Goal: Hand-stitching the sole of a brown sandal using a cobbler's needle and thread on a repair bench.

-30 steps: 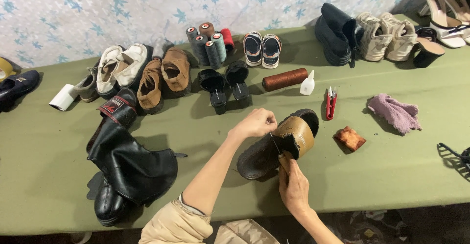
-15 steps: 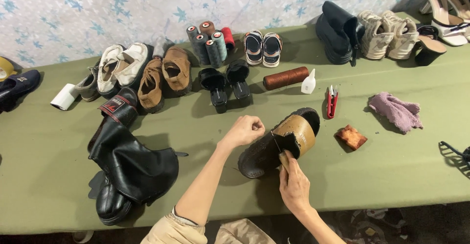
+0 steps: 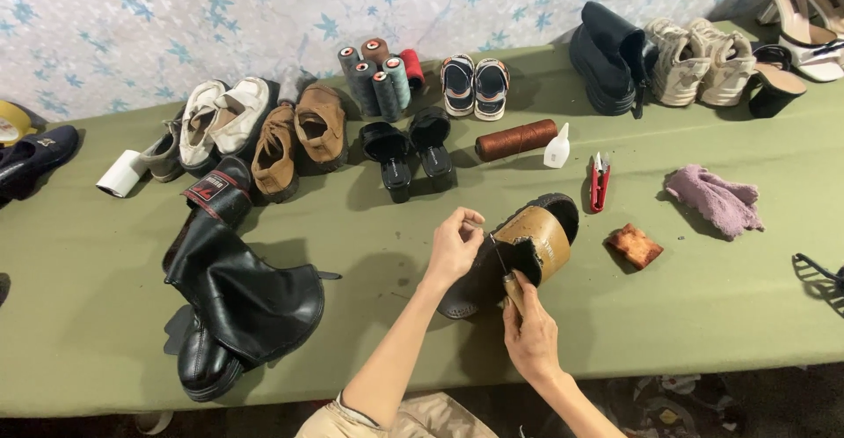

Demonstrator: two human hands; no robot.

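A dark slide sandal [image 3: 545, 236] with a tan strap lies on the green table [image 3: 369, 227] in front of me. My left hand [image 3: 453, 246] rests against its left side, fingertips pinched together at the strap's edge, seemingly on a thin thread. Just below the sandal, my right hand [image 3: 529, 339] grips a wooden-handled awl [image 3: 510, 284] whose thin metal point reaches up to the strap.
Red thread snips [image 3: 599, 182], a small glue bottle [image 3: 556, 149], a brown thread spool [image 3: 516, 139], a brown sponge [image 3: 634, 245] and a purple cloth [image 3: 714, 199] lie right of the sandal. A black boot [image 3: 237, 293] lies left. Several shoes and thread cones [image 3: 378, 76] line the back.
My left hand has dropped a little and come closer to the sandal's strap. The right hand with the awl has stayed below the sandal.
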